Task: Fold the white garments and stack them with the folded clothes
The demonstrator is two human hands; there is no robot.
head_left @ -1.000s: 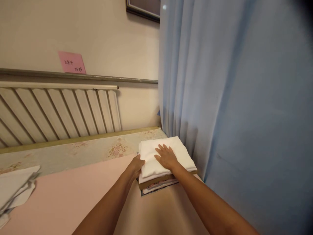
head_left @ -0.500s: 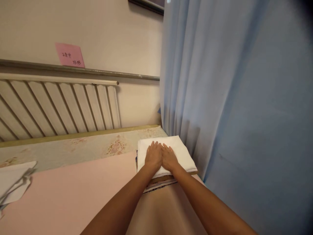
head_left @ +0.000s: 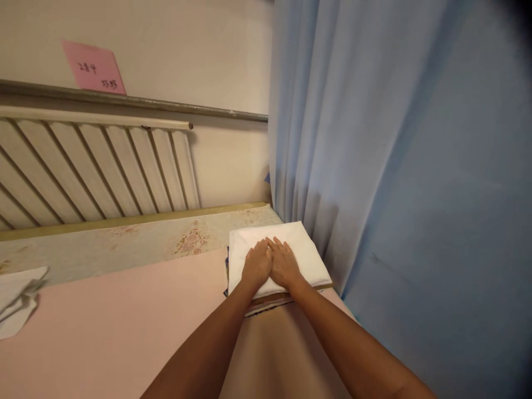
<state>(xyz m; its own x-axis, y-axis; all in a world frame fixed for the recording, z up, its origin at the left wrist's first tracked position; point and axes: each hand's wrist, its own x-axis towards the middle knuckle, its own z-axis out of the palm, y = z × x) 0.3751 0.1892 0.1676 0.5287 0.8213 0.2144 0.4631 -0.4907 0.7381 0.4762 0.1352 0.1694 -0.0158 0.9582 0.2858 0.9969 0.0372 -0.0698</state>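
Note:
A folded white cloth (head_left: pixel 305 252) lies on top of a small stack at the right end of the pink surface. Under it, a brown layer and dark-patterned edges (head_left: pixel 270 305) stick out at the front. My left hand (head_left: pixel 256 265) rests palm down on the cloth, its fingers stretched forward and slightly bent. Beside it, my right hand (head_left: pixel 285 266) lies flat on the same cloth, its fingers pointing away from me. The two hands touch along their inner sides, and the right fingertips partly cover the left ones. Neither hand grips anything.
A blue curtain (head_left: pixel 332 138) hangs close on the right. Behind the pink sheet (head_left: pixel 124 316) runs a floral strip (head_left: pixel 193 238), then a white radiator (head_left: pixel 103 166). Crumpled white papers or cloths (head_left: pixel 19 299) lie at the left. A pink note (head_left: pixel 95 66) stands on the wall pipe.
The view has shifted slightly, so wall and note sit farther left and higher. Both hands stay on the white cloth, the right fingers now closer over the left.

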